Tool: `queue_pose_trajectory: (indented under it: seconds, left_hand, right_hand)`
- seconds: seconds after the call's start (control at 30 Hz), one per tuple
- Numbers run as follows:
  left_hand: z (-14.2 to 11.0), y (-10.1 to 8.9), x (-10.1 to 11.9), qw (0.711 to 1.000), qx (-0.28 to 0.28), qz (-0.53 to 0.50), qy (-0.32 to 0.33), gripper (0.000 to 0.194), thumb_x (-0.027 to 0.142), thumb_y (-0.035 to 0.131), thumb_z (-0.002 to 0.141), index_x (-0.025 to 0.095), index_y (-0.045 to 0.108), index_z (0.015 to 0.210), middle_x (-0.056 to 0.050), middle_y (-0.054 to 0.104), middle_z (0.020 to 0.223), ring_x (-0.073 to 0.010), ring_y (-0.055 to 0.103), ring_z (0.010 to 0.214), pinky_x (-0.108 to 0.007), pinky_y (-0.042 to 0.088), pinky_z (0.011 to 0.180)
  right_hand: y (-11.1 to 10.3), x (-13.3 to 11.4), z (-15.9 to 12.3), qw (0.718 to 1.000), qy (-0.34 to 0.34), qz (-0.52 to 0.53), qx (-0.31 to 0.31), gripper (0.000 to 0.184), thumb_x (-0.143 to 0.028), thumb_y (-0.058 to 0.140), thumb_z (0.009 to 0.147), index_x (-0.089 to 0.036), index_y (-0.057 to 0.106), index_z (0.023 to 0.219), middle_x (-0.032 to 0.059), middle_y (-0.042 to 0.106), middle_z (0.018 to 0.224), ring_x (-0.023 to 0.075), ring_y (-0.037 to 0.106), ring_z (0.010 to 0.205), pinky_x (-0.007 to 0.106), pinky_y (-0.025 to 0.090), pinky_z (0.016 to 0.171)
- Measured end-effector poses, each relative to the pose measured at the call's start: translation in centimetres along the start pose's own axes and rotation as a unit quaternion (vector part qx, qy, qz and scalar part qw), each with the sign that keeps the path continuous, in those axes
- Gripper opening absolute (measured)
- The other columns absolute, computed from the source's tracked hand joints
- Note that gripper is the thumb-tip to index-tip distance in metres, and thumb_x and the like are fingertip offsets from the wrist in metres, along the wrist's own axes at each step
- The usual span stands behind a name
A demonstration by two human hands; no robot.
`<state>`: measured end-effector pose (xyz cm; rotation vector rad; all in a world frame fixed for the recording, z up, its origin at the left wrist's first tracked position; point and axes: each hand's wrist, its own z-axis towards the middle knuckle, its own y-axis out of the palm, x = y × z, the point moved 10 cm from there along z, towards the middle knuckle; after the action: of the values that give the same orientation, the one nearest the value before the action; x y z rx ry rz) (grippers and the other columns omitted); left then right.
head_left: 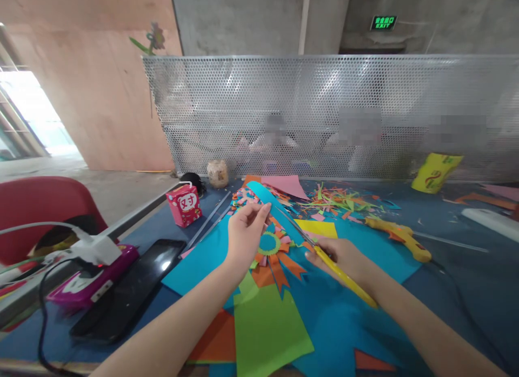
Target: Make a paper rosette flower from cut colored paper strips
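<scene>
Between thumb and fingers, my left hand [246, 229] pinches a curling blue paper strip [261, 192]. My right hand [340, 258] is wrapped round yellow-handled scissors [336, 270], whose blades reach up and left along the strip. Whether the blades are parted I cannot make out. Below the hands lies an orange paper flower [279, 269] with a fringed yellow-green ring [269, 243] at its centre. Large blue paper sheets [336, 317] lie beneath, and a light green sheet [267, 328] is nearer me.
Colourful paper scraps [340, 199] pile up before a perforated metal screen [243, 106]. To the right is a yellow glue gun [399, 237] with its cable. On the left are a black phone [133, 290], a purple power strip [95, 282] and a red box [184, 205].
</scene>
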<state>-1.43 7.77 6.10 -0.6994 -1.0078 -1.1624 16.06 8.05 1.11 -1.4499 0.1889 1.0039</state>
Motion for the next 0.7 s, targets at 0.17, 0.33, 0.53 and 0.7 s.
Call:
queue_pose_trajectory:
  seconds: [0.17, 0.33, 0.53, 0.7]
  left_hand:
    - [-0.1, 0.0, -0.2, 1.0, 0.002, 0.008, -0.004, 0.028, 0.041, 0.057, 0.071, 0.016, 0.053, 0.059, 0.004, 0.05, 0.049, -0.0058, 0.04, 0.041, -0.018, 0.033, 0.041]
    - [-0.1, 0.3, -0.5, 1.0, -0.006, 0.001, 0.004, 0.027, 0.04, 0.056, 0.072, 0.016, 0.054, 0.06, 0.003, 0.052, 0.051, -0.0059, 0.041, 0.042, -0.018, 0.034, 0.042]
    - [-0.2, 0.4, -0.6, 1.0, -0.01, -0.004, 0.003, 0.027, 0.04, 0.056, 0.072, 0.015, 0.053, 0.06, 0.003, 0.052, 0.051, -0.0054, 0.04, 0.042, -0.018, 0.033, 0.042]
    - [-0.2, 0.4, -0.6, 1.0, -0.007, -0.006, -0.001, 0.028, 0.04, 0.056, 0.072, 0.015, 0.053, 0.059, 0.004, 0.05, 0.049, -0.0056, 0.039, 0.041, -0.018, 0.032, 0.041]
  right_hand:
    - [-0.1, -0.4, 0.0, 1.0, -0.015, 0.005, 0.004, 0.033, -0.045, 0.05, 0.073, -0.016, 0.065, 0.079, 0.0033, 0.063, 0.065, 0.0197, 0.057, 0.067, 0.026, 0.045, 0.057]
    - [0.2, -0.3, 0.1, 1.0, -0.008, 0.02, -0.003, 0.038, -0.046, 0.05, 0.073, -0.015, 0.063, 0.09, 0.0073, 0.065, 0.091, 0.0232, 0.058, 0.082, 0.03, 0.047, 0.069]
    - [0.2, 0.6, 0.1, 1.0, 0.003, 0.023, 0.01, 0.036, -0.047, 0.052, 0.072, -0.015, 0.065, 0.082, 0.005, 0.064, 0.072, 0.0212, 0.059, 0.07, 0.027, 0.045, 0.057]
    - [0.1, 0.3, 0.0, 1.0, -0.012, 0.02, 0.016, 0.034, -0.047, 0.051, 0.073, -0.016, 0.064, 0.072, 0.0036, 0.061, 0.063, 0.0183, 0.056, 0.061, 0.025, 0.042, 0.052]
